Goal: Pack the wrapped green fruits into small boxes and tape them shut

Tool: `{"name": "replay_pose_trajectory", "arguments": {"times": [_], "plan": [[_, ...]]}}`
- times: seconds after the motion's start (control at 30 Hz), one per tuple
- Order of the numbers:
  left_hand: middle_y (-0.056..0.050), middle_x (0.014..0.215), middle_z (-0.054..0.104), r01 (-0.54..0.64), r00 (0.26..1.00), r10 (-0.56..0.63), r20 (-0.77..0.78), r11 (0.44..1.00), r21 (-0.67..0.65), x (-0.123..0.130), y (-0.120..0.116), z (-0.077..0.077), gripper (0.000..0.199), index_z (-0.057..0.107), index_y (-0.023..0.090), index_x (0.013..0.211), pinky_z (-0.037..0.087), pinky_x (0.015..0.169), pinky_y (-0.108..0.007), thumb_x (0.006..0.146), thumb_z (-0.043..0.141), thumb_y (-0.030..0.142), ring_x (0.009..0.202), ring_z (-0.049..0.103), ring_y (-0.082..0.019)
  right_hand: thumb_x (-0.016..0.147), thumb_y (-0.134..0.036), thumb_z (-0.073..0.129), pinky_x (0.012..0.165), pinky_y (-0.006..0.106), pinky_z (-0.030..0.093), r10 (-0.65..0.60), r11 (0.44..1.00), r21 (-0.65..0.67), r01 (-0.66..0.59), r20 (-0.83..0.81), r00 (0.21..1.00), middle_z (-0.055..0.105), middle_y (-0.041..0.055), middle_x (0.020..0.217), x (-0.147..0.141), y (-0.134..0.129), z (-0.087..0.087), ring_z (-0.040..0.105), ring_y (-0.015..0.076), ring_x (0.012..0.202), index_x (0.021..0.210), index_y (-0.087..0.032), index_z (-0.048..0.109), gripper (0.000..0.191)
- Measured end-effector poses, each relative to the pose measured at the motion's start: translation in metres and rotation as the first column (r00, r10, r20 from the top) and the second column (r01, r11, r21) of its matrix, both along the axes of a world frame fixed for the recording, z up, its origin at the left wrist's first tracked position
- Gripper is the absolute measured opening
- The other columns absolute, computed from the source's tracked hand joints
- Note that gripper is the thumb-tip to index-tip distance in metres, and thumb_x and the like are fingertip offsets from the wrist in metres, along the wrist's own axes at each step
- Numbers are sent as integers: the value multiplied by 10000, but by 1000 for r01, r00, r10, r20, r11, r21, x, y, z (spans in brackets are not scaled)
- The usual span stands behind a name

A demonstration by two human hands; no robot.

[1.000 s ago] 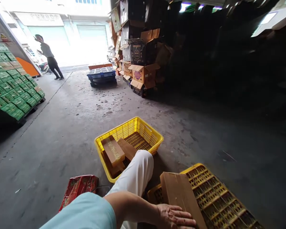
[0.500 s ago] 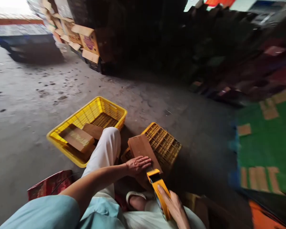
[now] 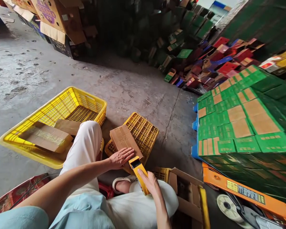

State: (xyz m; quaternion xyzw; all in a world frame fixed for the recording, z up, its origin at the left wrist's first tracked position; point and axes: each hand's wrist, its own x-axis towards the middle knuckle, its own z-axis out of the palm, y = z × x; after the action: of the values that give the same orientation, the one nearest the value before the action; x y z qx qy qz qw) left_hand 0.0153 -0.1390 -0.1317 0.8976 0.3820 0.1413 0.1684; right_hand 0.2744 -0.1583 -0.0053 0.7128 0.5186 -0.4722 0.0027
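A brown cardboard box [image 3: 124, 138] rests on an upturned yellow crate [image 3: 143, 132] in front of my knees. My left hand [image 3: 122, 157] lies flat on the near part of the box, fingers stretched out. My right hand [image 3: 148, 181] is wrapped round a yellow tape dispenser [image 3: 141, 175], whose head meets the near end of the box beside my left fingertips. Left of my knee, a large yellow basket [image 3: 52, 109] holds cardboard boxes, one with a taped top [image 3: 46, 136].
A green stack of cartons [image 3: 238, 124] stands on a blue pallet at the right, with an orange pallet jack [image 3: 243, 190] below it. An open carton [image 3: 189, 194] sits by my right knee. Flattened colourful boxes [image 3: 219, 63] are heaped behind. A red bag [image 3: 19, 190] lies lower left.
The view has swung to the right, bringing the green stack and pallet jack further in. Both hands stay at the near end of the box, the dispenser still in my right hand.
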Motion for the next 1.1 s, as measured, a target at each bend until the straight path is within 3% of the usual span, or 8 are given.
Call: {"name": "replay_pose_trajectory", "arguments": {"times": [0.17, 0.3, 0.57, 0.73, 0.83, 1.1], "plan": [[-218, 1820, 233, 6, 1000, -6, 12, 1000, -23, -4, 1, 0, 1136, 173, 115, 1768, 270, 1367, -544, 886, 820, 423, 1694, 240, -389, 981, -726, 519, 584, 336, 599, 31, 999, -29, -32, -47, 998, 716, 95, 663, -5, -3, 16, 764, 271, 602, 920, -199, 676, 553], [-223, 1814, 254, 5, 1000, -5, 24, 1000, -9, -4, 1, -2, 1133, 178, 112, 1766, 283, 1361, -546, 893, 826, 431, 1690, 251, -391, 995, -690, 555, 528, 316, 576, 18, 999, -32, -19, -30, 999, 713, 88, 651, -11, -3, 27, 749, 259, 561, 897, -209, 663, 502], [-213, 1821, 233, 21, 1000, -21, -15, 1000, -19, -1, 1, -1, 1011, 186, 94, 1761, 248, 1373, -522, 953, 732, 362, 1699, 238, -354, 987, -661, 614, 509, 330, 582, -50, 999, -15, 50, -49, 998, 714, 88, 618, -9, -10, 26, 757, 284, 556, 834, -217, 651, 471], [-220, 1820, 235, 46, 999, -46, 4, 998, -43, -1, 0, -2, 1122, 163, 111, 1767, 256, 1371, -538, 898, 801, 420, 1704, 213, -363, 989, -647, 625, 543, 332, 598, -53, 998, -21, 53, -32, 998, 721, 94, 626, -12, -15, 35, 766, 285, 578, 799, -223, 646, 465], [-217, 1815, 252, 61, 998, -60, 17, 997, -44, -2, 0, -2, 1064, 188, 115, 1764, 260, 1370, -549, 922, 771, 400, 1702, 225, -362, 1018, -622, 585, 560, 322, 603, -42, 999, -21, 42, -7, 999, 729, 100, 655, -13, -18, 39, 774, 277, 600, 818, -216, 643, 457], [-216, 1811, 260, 82, 996, -81, 37, 996, -27, -2, -5, -6, 916, 211, 100, 1759, 267, 1368, -548, 986, 648, 323, 1699, 240, -350, 976, -740, 579, 537, 312, 577, -58, 997, -57, 57, -23, 998, 706, 86, 635, -12, -28, 36, 750, 264, 585, 875, -208, 644, 546]]}}
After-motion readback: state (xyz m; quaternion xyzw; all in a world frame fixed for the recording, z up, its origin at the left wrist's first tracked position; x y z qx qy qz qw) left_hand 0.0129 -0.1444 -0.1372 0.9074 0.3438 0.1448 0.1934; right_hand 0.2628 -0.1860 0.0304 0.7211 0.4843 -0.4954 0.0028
